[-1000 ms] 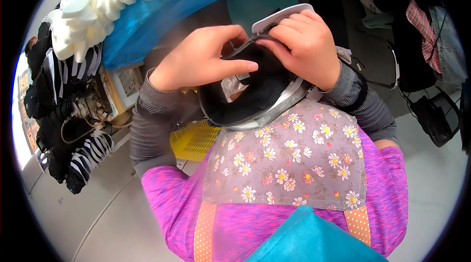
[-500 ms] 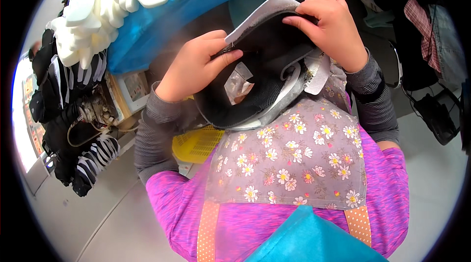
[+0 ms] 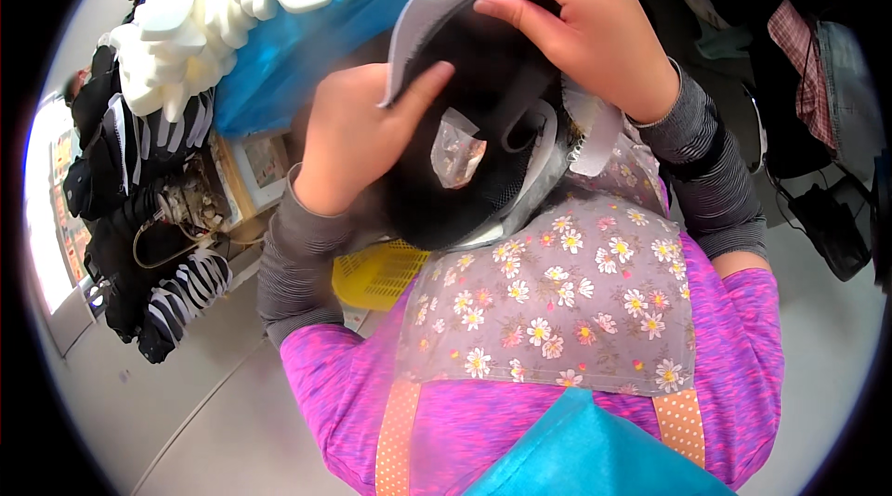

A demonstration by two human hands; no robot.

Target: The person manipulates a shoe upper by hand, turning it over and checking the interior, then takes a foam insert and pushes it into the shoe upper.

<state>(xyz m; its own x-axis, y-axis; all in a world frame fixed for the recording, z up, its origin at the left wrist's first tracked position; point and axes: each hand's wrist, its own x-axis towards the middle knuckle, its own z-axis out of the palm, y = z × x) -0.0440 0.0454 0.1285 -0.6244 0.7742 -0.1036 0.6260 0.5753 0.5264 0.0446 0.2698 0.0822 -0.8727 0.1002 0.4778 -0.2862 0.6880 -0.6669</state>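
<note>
My left hand [image 3: 358,129] pinches the left end of a curved grey strip [image 3: 429,8] on a black fabric piece [image 3: 497,41]. Thumb and fingers of my right hand [image 3: 585,22] close on the strip's upper right end. The black piece resembles a cap seen from inside, but I cannot tell its kind for certain. Below it, at my lap, lies dark mesh material with a pale rim [image 3: 539,185]. A crumpled clear plastic packet [image 3: 457,150] shows in the dark hollow between my hands. A loose grey-white strip [image 3: 599,138] hangs under my right wrist.
White, flat foam-like shapes [image 3: 218,8] are piled at the upper left on blue sheeting [image 3: 269,64]. Black pieces with white stripes [image 3: 186,296] are stacked at the left. A yellow perforated basket [image 3: 376,275] stands below my left forearm. Dark clothing and a checked cloth [image 3: 799,69] hang at the right.
Both hands have risen, the right one more and a little leftward. The grey strip has gone from nearly straight to strongly bent, and the black piece has tilted with it.
</note>
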